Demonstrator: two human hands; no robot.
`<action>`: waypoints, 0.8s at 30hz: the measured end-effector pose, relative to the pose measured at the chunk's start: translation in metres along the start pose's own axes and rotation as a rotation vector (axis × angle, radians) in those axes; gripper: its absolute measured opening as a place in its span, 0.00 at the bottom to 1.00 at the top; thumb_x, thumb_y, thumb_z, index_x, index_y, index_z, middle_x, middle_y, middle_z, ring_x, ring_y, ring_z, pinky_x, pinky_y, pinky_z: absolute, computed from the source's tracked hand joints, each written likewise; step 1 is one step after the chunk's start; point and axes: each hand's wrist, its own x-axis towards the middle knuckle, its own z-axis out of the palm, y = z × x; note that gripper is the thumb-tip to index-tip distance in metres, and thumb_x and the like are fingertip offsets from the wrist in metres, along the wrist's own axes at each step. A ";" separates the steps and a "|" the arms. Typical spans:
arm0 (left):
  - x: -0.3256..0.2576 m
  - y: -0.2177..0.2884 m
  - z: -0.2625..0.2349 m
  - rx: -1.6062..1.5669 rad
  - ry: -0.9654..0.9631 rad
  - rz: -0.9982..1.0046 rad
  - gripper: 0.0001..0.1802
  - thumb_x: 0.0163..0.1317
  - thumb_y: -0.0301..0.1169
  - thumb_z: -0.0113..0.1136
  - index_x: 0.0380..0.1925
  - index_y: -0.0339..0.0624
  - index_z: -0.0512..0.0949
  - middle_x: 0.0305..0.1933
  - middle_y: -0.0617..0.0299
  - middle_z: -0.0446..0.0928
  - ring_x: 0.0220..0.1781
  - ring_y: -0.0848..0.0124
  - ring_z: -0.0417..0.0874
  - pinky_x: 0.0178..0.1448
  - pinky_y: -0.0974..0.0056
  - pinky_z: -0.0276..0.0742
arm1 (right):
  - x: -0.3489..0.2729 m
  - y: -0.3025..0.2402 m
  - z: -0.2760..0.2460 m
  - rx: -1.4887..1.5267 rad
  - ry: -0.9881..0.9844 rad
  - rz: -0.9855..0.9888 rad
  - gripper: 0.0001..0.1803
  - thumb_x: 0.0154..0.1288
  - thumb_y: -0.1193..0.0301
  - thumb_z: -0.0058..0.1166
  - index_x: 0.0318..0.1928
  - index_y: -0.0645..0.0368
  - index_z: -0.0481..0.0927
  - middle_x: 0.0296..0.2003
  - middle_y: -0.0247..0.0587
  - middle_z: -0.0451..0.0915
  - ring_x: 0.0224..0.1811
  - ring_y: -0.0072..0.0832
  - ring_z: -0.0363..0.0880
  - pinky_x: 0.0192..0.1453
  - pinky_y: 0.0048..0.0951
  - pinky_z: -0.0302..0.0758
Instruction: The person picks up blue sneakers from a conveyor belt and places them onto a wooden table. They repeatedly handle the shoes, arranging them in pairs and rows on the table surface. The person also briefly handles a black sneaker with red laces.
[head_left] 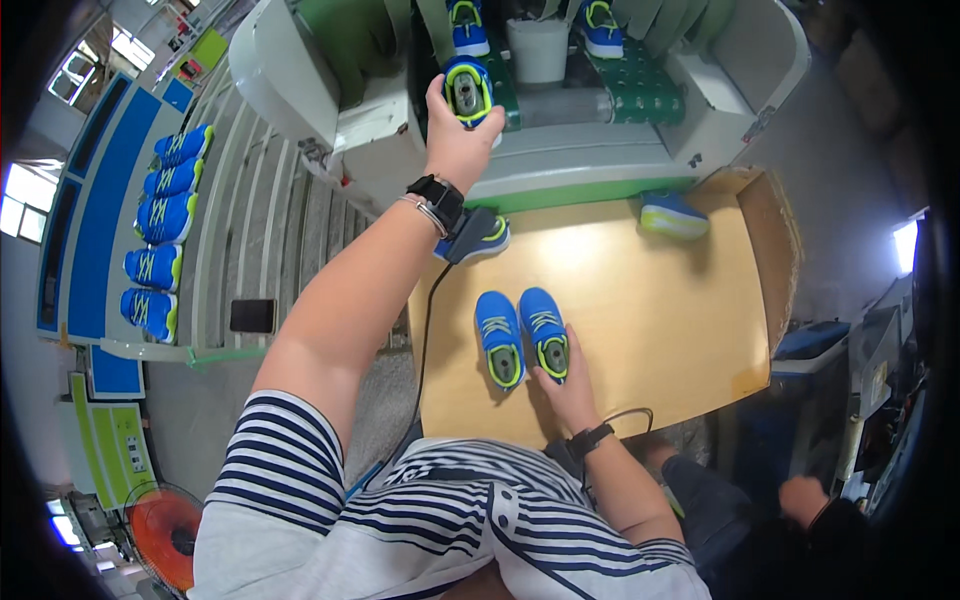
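My left hand (pixel 458 140) reaches far forward, its fingers closed around the heel end of a blue shoe (pixel 468 88) with a lime-green collar, at the opening of a grey machine. Close to my body, a blue sneaker (pixel 545 325) has its heel in the closed grip of my right hand (pixel 572 385). Side by side with it stands a matching sneaker (pixel 497 330), untouched. Both have lime lacing and collars. Partly hidden under my left wrist lies another blue shoe (pixel 492 238). At the far right of the table, a blue and lime shoe (pixel 672 215) rests alone.
The machine (pixel 690 120) has a green belt (pixel 640 92) carrying more shoes under hanging strips. On the left, a slatted rack (pixel 255 200) holds several blue shoes (pixel 165 218) and a dark phone (pixel 252 316). Cardboard (pixel 770 230) edges the wooden table (pixel 660 330). Another person's hand (pixel 803 498) shows lower right.
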 end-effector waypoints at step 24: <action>-0.248 -0.065 -0.145 0.508 -0.389 -0.282 0.32 0.61 0.24 0.63 0.67 0.36 0.69 0.79 0.43 0.57 0.80 0.48 0.60 0.80 0.51 0.58 | 0.290 -0.033 -0.231 -0.401 0.518 -0.089 0.39 0.59 0.59 0.72 0.67 0.62 0.72 0.56 0.57 0.80 0.54 0.49 0.82 0.60 0.44 0.77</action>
